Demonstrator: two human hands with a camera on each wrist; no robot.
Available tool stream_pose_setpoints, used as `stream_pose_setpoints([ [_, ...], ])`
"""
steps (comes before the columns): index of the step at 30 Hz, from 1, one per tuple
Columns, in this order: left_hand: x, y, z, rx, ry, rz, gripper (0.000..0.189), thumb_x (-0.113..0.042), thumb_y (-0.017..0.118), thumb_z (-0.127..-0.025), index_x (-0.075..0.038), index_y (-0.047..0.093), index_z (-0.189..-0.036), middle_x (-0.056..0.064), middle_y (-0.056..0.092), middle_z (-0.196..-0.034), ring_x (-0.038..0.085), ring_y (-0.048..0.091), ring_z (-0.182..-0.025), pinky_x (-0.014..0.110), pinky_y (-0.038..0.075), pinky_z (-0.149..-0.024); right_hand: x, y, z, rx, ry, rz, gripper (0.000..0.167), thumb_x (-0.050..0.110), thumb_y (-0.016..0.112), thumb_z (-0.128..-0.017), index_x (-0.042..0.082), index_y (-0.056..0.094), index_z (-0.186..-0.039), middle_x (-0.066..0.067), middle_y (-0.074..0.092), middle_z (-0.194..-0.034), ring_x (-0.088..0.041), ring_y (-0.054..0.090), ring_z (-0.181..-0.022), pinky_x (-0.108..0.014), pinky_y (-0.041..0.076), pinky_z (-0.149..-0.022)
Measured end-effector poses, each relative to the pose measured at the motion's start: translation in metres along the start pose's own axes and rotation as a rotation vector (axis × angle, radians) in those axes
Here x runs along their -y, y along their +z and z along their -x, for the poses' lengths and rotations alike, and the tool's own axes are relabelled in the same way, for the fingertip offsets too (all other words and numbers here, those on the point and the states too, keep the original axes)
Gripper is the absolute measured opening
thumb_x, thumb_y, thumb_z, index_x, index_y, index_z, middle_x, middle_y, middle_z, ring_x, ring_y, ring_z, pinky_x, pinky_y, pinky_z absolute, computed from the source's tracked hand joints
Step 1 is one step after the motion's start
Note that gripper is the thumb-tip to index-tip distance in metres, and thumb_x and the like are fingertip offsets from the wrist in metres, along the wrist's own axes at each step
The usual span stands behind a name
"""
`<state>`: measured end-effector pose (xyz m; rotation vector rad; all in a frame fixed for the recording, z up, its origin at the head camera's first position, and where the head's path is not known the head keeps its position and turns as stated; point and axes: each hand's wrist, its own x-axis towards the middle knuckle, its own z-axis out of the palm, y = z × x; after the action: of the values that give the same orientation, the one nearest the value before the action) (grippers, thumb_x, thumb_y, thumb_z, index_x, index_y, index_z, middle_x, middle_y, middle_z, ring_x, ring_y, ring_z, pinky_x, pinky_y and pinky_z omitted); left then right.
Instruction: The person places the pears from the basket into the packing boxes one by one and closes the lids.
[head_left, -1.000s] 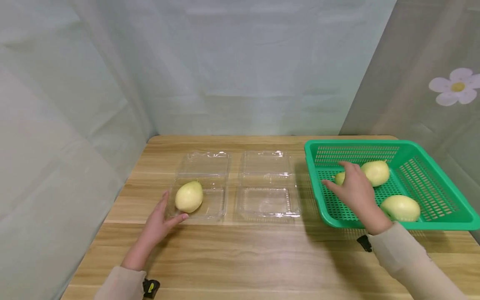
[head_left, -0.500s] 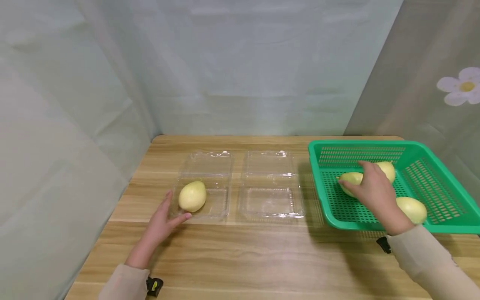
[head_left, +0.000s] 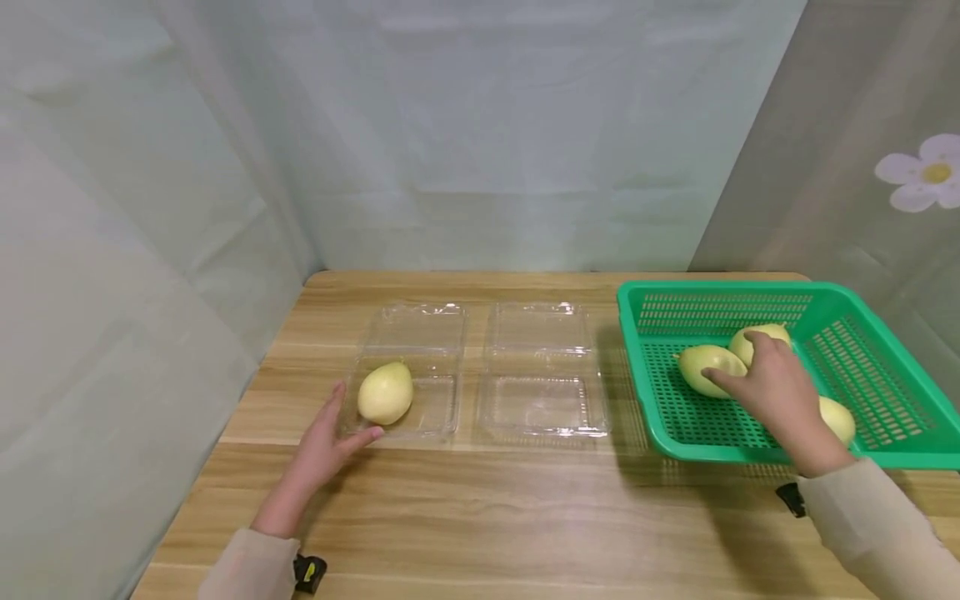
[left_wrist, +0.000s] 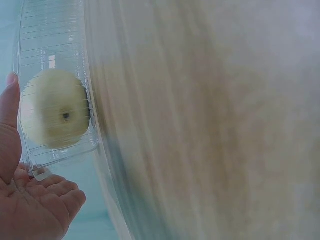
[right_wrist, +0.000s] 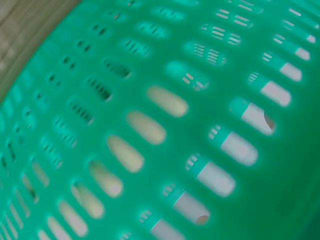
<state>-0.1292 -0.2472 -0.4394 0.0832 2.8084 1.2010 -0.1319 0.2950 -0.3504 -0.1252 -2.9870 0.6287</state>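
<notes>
A yellow-green pear (head_left: 386,393) sits in the left clear plastic container (head_left: 437,408), which stands with its lid laid back. My left hand (head_left: 321,446) rests at this container's near left corner, thumb along the front edge and fingers along the left side; the left wrist view shows the pear (left_wrist: 56,109) through the clear wall. My right hand (head_left: 783,392) is over the green basket (head_left: 652,425), thumb and forefinger spread apart. Its thumb overlaps one pear (head_left: 701,371); its fingertips are at a pear (head_left: 757,340) behind. A third pear (head_left: 838,419) is partly hidden by the wrist.
A second clear container (head_left: 540,404), lid also laid back, stands between the left container and the basket. Pale curtains (head_left: 510,150) hang behind and left of the wooden table (head_left: 480,517). In the right wrist view the basket's slotted wall (right_wrist: 150,165) hides the right hand.
My right hand has moved rightward and nearer across the basket, uncovering more of the left pear. The left hand stays at its container. The view has shifted slightly.
</notes>
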Motion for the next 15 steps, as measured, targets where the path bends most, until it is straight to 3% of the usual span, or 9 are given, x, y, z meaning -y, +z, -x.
stream_pose_setpoints([
  [15,0.003,0.002,0.0,0.005,0.004,0.01,0.103,-0.035,0.071,-0.084,0.01,0.004,-0.148,0.033,0.003,-0.153,0.05,0.008,-0.14,0.063,0.014,-0.113,-0.029,-0.013,0.011,0.036,0.114,0.068,0.095,0.05,0.064,-0.085,-0.021,0.027,-0.136,-0.046,0.037,-0.125,-0.058,0.039,-0.107,-0.064,0.042,-0.072],
])
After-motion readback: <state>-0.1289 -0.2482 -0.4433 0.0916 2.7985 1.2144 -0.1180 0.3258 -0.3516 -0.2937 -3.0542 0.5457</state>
